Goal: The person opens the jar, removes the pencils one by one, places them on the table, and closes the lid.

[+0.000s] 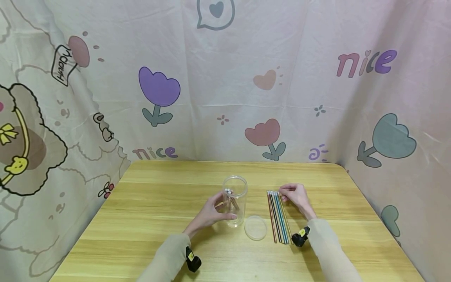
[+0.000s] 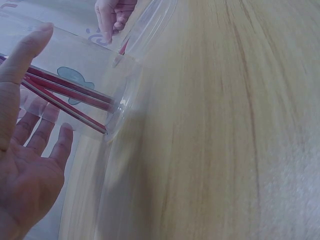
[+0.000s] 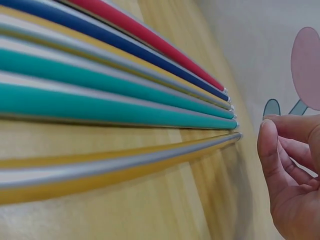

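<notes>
Left hand (image 1: 209,212) holds the jar (image 1: 241,207), red pencils (image 2: 72,91) inside; lower right, right hand (image 1: 297,196), fingertips (image 3: 268,131) together, is by loose pencils (image 1: 278,217) still out.

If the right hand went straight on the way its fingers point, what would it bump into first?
Probably the end of the yellow pencil, the one nearest the right hand, though the pictures leave unclear whether it would touch or pass above.

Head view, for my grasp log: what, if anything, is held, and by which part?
The left hand grips the clear jar by its side; the right hand holds nothing.
</notes>
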The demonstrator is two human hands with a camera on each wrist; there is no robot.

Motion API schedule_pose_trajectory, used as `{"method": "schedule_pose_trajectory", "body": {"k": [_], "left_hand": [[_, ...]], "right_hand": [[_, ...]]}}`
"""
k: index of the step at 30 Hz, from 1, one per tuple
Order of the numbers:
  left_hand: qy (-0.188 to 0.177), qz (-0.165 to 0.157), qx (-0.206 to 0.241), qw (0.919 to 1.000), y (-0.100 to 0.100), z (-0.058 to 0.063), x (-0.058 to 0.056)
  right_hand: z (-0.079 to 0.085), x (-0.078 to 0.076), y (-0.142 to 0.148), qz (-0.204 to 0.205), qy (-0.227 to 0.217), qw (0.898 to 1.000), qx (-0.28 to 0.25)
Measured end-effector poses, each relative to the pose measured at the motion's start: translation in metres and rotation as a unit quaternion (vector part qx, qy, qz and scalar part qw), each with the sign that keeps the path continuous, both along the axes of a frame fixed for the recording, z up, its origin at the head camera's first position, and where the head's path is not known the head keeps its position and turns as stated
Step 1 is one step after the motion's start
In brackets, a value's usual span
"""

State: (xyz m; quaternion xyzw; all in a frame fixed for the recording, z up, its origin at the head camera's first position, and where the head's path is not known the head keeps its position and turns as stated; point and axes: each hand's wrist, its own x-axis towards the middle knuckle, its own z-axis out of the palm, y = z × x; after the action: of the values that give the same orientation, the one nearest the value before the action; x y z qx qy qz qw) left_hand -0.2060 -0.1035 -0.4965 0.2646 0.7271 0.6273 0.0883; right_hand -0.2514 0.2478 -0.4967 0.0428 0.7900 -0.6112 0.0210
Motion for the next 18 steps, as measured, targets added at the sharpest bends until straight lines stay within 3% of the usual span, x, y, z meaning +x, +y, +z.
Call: {"method": "schedule_pose_trajectory", "body": {"k": [11,15,18], "left_hand": [[0.001,0.001,-0.002,1.0000,0.000,0.000,0.000],[0.002,0.001,0.000,1.0000,0.000,-0.001,0.000],[0.005,0.000,-0.001,1.0000,0.000,-0.001,0.000]], "right_hand": [[0.017,0.000,-0.004,-0.014,0.048,0.999,0.002],[0.019,-0.004,-0.006,0.007,0.099,0.995,0.005],[0.005,-0.016,-0.001,0.042,0.158,0.986,-0.024]]}}
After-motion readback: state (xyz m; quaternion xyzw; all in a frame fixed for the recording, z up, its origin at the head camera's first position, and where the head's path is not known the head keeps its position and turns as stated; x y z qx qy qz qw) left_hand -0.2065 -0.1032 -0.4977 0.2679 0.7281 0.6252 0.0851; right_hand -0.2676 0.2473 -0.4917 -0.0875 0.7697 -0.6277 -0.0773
